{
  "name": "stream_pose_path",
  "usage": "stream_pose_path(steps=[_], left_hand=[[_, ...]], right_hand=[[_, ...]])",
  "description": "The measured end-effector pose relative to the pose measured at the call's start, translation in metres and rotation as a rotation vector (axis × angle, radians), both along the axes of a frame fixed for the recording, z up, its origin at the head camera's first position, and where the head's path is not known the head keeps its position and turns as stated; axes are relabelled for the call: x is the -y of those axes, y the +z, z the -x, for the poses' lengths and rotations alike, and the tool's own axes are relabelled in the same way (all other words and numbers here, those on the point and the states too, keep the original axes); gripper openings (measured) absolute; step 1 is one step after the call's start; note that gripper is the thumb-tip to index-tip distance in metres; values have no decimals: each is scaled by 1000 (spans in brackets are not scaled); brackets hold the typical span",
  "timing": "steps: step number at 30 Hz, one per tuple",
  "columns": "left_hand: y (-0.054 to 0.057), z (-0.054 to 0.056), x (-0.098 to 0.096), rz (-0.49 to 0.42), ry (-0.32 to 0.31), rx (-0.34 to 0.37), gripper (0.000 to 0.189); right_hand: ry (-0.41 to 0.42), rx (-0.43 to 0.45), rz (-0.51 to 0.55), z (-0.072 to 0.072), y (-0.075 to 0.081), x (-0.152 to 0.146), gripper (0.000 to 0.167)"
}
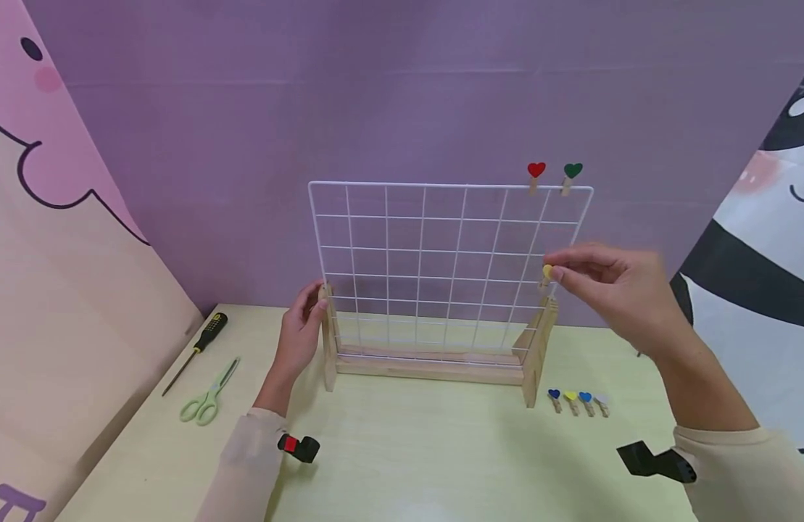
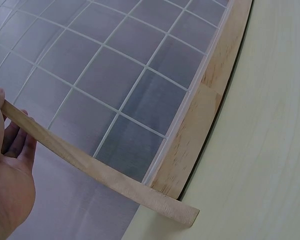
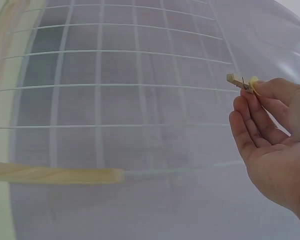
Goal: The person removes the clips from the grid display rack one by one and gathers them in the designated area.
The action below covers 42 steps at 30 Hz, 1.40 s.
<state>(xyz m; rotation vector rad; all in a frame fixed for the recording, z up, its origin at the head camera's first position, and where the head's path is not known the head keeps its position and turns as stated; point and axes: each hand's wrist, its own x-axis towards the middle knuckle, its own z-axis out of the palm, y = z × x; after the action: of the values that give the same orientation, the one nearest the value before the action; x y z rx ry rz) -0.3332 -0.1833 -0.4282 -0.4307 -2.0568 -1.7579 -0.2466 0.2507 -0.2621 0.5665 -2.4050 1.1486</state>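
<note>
A white wire grid (image 1: pixel 441 185) stands upright in a wooden stand (image 1: pixel 428 367) on the table. My left hand (image 1: pixel 299 330) grips the top of the stand's left upright (image 2: pixel 97 167), with the thumb on the near side and fingers behind. By the right side of the grid, my right hand (image 1: pixel 626 290) pinches a small wooden clothespin (image 3: pixel 239 81) by its yellow heart end, between thumb and fingertips. Its wooden tip points towards the grid wires. A red heart clothespin (image 1: pixel 536 171) and a green heart clothespin (image 1: pixel 573 172) are clipped on the grid's top wire near the right corner.
Several more heart clothespins lie in a row, among them a dark blue one (image 1: pixel 555 399), right of the stand. At the table's left are a screwdriver (image 1: pixel 209 333) and green-handled scissors (image 1: pixel 206 402). A purple backdrop (image 1: pixel 245 145) hangs close behind the grid.
</note>
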Motion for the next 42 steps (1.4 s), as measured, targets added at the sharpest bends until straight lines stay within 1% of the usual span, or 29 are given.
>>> stream_pose_path(steps=[1, 5, 9, 13, 18, 22, 28, 35, 42], left_hand=[[0, 0, 0, 1, 0, 0, 43], [1, 2, -1, 4, -5, -2, 44], [1, 3, -1, 3, -13, -1, 44], [1, 2, -2, 0, -11, 0, 44], [1, 2, -1, -1, -4, 0, 43], [-1, 4, -1, -5, -13, -12, 44], [-3, 3, 1, 5, -7, -11, 45], [-2, 2, 2, 17, 3, -4, 44], [-2, 1, 2, 10, 0, -9, 44]], right_hand=[[7, 8, -3, -1, -7, -2, 24], [-9, 62, -3, -5, -36, -11, 22], [-23, 98, -16, -7, -59, -18, 23], [-32, 147, -5, -8, -76, -24, 26], [-45, 182, 6, -10, -97, -30, 27], [-69, 205, -4, -14, -114, -37, 25], [-90, 268, 6, -21, -140, -48, 24], [-84, 280, 26, -24, -164, -58, 21], [-79, 326, 13, -22, -190, -68, 20]])
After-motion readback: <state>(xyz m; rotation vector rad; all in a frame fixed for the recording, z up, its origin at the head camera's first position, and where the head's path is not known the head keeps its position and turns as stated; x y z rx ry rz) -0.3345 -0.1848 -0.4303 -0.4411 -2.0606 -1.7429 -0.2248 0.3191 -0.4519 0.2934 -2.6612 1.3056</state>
